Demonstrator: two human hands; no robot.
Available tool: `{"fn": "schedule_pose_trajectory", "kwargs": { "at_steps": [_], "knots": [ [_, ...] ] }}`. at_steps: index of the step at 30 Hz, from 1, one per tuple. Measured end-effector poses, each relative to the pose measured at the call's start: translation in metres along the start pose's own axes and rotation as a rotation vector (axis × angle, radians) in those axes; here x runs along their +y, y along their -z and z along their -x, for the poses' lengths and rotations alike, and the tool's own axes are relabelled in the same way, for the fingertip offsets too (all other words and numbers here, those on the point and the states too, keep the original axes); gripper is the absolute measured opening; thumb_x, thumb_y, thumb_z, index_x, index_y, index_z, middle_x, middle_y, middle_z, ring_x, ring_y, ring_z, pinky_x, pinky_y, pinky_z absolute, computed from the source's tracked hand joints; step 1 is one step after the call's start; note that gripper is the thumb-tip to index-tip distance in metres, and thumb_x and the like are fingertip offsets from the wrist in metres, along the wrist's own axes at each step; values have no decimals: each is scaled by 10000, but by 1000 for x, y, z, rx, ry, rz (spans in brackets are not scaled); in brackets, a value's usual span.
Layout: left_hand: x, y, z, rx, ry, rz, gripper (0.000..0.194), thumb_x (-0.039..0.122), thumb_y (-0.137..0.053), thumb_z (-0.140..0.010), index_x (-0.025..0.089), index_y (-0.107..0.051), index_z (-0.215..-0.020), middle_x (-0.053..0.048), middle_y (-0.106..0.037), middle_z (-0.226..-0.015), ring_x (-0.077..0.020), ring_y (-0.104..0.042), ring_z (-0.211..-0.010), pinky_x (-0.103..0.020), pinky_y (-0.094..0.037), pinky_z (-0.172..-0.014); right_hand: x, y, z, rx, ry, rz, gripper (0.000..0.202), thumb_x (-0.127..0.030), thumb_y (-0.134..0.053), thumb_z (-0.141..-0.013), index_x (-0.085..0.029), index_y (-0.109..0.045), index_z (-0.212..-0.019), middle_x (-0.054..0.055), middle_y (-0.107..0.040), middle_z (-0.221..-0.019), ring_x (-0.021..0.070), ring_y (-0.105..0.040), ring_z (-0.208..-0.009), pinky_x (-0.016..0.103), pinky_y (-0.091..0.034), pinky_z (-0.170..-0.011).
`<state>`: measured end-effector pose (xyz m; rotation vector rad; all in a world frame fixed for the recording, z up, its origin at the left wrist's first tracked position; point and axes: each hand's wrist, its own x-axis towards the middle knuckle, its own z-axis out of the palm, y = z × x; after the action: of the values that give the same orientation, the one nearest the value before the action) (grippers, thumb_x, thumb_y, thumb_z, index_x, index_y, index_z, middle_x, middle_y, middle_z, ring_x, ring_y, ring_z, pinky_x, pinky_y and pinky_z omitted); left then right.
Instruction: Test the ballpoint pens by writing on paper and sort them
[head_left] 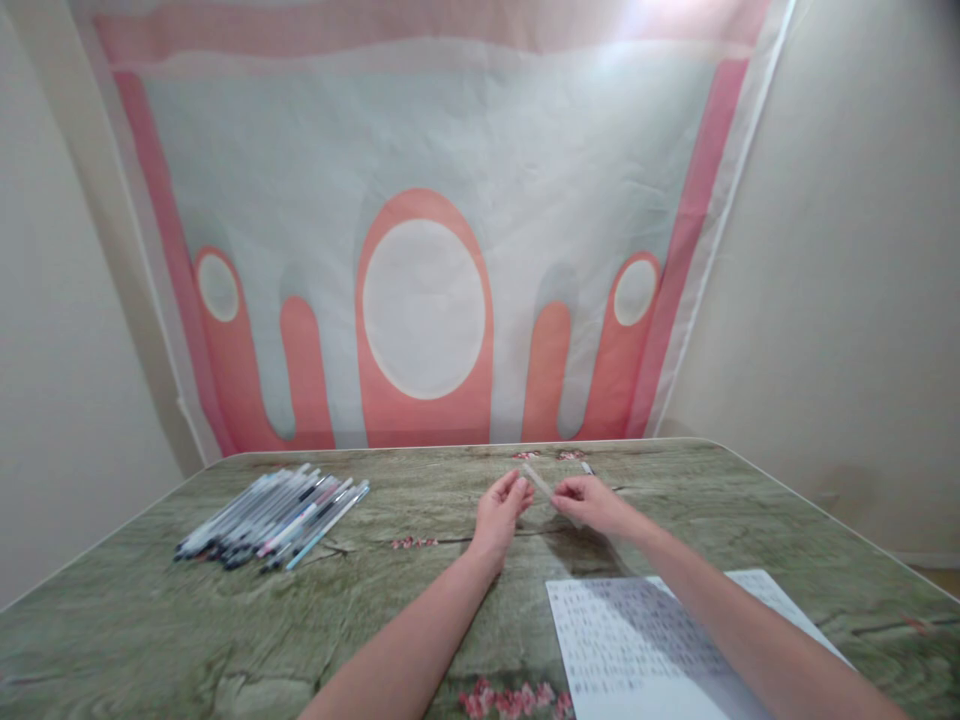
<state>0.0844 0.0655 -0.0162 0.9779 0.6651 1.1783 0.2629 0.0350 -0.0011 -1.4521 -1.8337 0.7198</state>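
Note:
Over the far middle of the table, my right hand (589, 502) pinches a slim, pale, translucent pen barrel (538, 481). It slants up and to the left from those fingers. My left hand (501, 508) is closed at the barrel's other end, thumb and fingertips pressed together against it. Just beyond my right hand lies a small pen-like piece (587, 468), partly hidden by the hand. Under my right forearm is a sheet of paper (607, 640) covered with rows of handwriting.
A loose pile of pens (277, 515), mostly clear with dark ends, lies at the table's left. The wood-patterned table (247, 640) has printed pink blossoms. Behind its far edge hangs a pink and grey cloth (450, 120), between pale walls.

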Motion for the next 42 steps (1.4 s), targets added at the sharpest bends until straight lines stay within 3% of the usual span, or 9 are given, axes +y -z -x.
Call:
{"fn": "schedule_pose_trajectory", "kwargs": {
  "at_steps": [3,6,10,15,27,42],
  "knots": [
    [-3,3,-3,30,11,-48,440,407,-640,-656,140,-553,-994,-79,-614,-870,-132,-599,-756,-257,-477,-690,32,26,-3,256,-104,233,298,-401,-491,-738,-141,-624,-678,21,-599,-601,123,-507,-547,219,-339,-513],
    [-5,4,-4,34,7,-94,409,449,-616,-658,146,-553,-926,-54,-601,-816,-117,-589,-703,-244,-470,-639,67,49,0,399,-268,416,271,-390,-515,-719,-151,-639,-743,49,-641,-654,155,-556,-600,229,-352,-540],
    [-5,5,-4,54,16,-131,391,466,-596,-662,146,-540,-880,-38,-589,-783,-98,-568,-647,-233,-454,-608,89,59,5,397,-359,493,292,-398,-540,-700,-162,-640,-840,62,-666,-728,180,-592,-667,231,-364,-558],
    [-7,7,-6,67,35,-143,372,455,-584,-671,147,-526,-871,-33,-582,-773,-91,-555,-625,-221,-439,-590,81,53,8,336,-357,509,300,-453,-526,-704,-189,-657,-761,52,-671,-741,178,-593,-690,220,-351,-542],
    [-7,8,-8,64,44,-110,348,429,-569,-692,145,-508,-883,-33,-572,-783,-88,-558,-622,-209,-434,-575,73,52,9,386,-384,559,457,-494,-348,-804,-171,-666,-739,82,-666,-752,187,-583,-720,226,-320,-541],
    [15,26,-28,188,26,-235,266,342,-543,-719,148,-521,-900,-49,-593,-804,-91,-566,-614,-202,-425,-558,75,51,12,385,-380,572,476,-488,-321,-811,-185,-665,-682,85,-665,-728,185,-577,-691,232,-309,-536]
  ]
}}
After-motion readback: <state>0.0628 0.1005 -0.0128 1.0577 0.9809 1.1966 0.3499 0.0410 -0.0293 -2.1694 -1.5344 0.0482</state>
